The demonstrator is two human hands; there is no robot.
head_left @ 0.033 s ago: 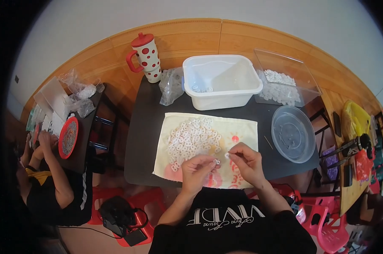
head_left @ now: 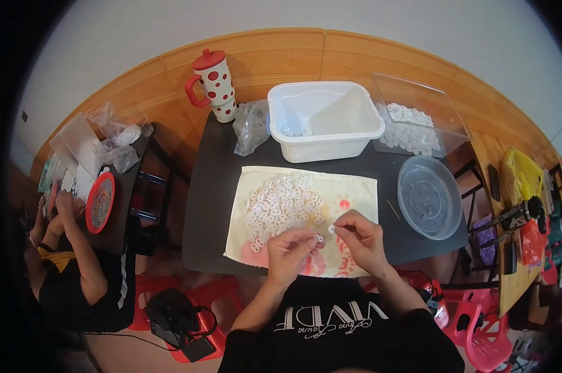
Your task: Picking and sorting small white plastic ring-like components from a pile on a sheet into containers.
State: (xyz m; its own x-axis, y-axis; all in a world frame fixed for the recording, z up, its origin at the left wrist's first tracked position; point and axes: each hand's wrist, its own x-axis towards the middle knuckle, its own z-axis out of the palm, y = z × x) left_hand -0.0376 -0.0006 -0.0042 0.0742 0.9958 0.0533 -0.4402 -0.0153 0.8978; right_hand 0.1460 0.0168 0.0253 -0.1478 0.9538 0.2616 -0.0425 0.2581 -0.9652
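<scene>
My left hand (head_left: 287, 253) is closed in a pinch on a small white two-holed piece (head_left: 319, 238), which sticks out at the fingertips. Just to its right, my right hand (head_left: 363, 241) pinches another small white piece (head_left: 332, 229), partly covered by the fingers. The two hands are close but apart, above the near part of a pale yellow cloth (head_left: 362, 193) with red and pink prints. Left of centre on the cloth lies a loose heap of white two-holed pieces (head_left: 281, 202), spread about one layer deep.
Beyond the cloth stands a white plastic tub (head_left: 327, 149) with a few pieces inside. Around it are a spotted tumbler (head_left: 219, 90), a clear bag (head_left: 251, 127) and a clear box of white pieces (head_left: 411, 127). A round clear lid (head_left: 430, 198) lies right; a co-worker (head_left: 76, 261) sits left.
</scene>
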